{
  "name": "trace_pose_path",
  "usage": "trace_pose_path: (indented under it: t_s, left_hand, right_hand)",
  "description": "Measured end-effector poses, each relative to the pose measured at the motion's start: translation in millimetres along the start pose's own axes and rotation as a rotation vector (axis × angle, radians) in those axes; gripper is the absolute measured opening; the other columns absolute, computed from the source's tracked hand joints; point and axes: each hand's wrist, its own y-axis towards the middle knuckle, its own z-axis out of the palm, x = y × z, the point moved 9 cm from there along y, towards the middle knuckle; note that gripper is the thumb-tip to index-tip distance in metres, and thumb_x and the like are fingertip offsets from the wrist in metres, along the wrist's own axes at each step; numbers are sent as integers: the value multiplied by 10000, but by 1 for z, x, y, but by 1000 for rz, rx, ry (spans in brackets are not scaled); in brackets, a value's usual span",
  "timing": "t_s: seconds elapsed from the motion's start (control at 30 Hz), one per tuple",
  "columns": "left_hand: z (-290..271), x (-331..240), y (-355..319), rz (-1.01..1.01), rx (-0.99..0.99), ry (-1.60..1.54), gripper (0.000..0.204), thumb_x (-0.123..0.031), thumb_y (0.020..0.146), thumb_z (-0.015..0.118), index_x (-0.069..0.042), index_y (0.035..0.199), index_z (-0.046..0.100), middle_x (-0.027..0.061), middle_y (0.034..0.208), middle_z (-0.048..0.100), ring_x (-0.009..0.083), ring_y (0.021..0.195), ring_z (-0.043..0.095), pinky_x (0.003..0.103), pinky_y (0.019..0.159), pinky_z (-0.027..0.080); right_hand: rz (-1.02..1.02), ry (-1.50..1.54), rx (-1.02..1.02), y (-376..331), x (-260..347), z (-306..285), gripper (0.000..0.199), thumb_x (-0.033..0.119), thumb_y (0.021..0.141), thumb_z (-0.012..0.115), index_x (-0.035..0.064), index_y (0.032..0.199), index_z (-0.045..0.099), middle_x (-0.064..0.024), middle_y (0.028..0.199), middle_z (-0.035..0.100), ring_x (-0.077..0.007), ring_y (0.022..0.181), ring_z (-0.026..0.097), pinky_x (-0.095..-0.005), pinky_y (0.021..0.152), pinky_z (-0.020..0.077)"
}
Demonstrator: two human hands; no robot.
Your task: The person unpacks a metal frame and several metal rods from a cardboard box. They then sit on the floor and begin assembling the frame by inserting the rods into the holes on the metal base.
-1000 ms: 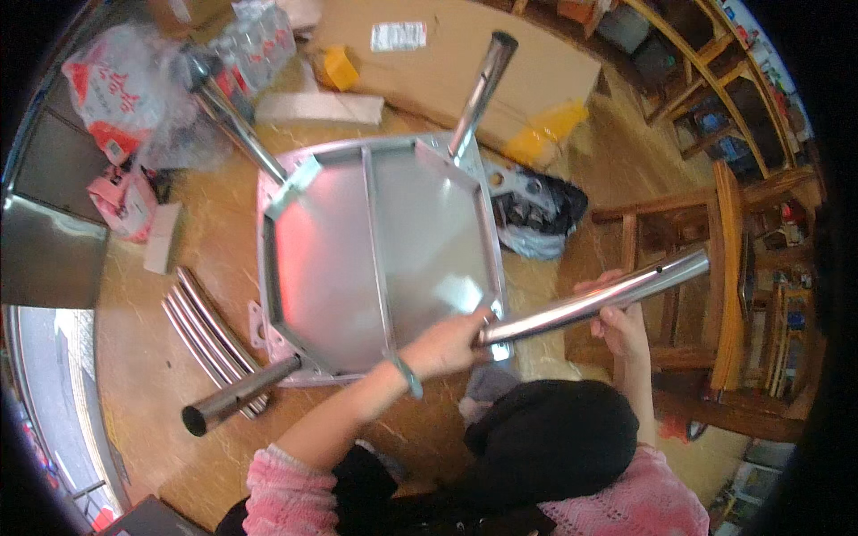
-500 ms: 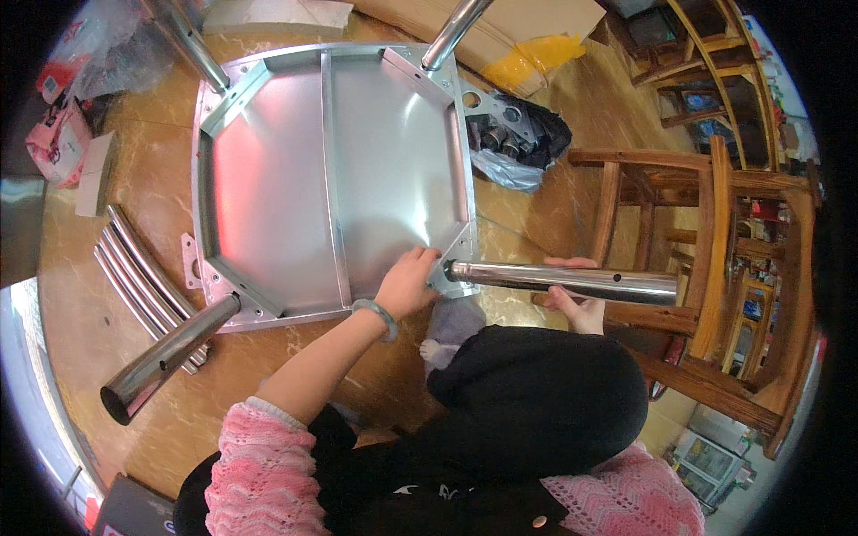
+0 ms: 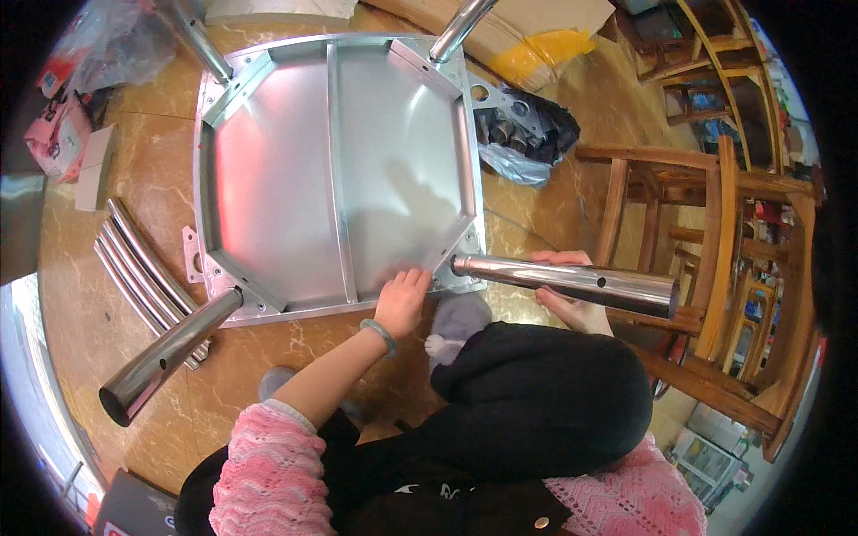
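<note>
An upside-down square metal tabletop with a silver underside and a crossbar lies on the floor before me. My left hand has its fingers curled over the near rim, close to the near right corner. A shiny tubular leg sticks out from that corner toward the right. My right hand wraps it from beneath, fingers behind and thumb in front; the leg partly hides this hand. Similar legs stand at the other corners, among them the near left leg.
Several curved chrome tubes lie at the left. Beyond the right edge sits a dark bag of metal fittings. Wooden chair frames crowd the right side. Flattened cardboard and plastic wrapping lie at the back.
My left hand has slid left along the rim, away from the leg's base. The hole in the right leg shows at a slightly different spot. My right hand still holds this leg.
</note>
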Motion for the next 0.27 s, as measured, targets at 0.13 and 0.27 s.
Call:
trace_pose_path:
  t_s: [0.13, 0.27]
  left_hand:
    - [1, 3, -3, -84, -9, -71, 525, -9, 637, 573, -54, 1146, 455, 131, 939, 497, 317, 901, 510, 404, 725, 459]
    - [5, 4, -1, -108, 25, -60, 535, -19, 643, 585, -71, 1159, 453, 128, 950, 496, 309, 919, 519, 400, 728, 467]
  right_hand:
    - [-10, 1, 18, -4, -1, 0, 399, -94, 697, 620, 67, 1021, 453, -135, 1149, 516, -188, 1073, 498, -326, 951, 384]
    - [-100, -60, 128, -7, -8, 3, 381, -66, 707, 636, 60, 1019, 458, -148, 1173, 513, -216, 1108, 491, -352, 954, 378]
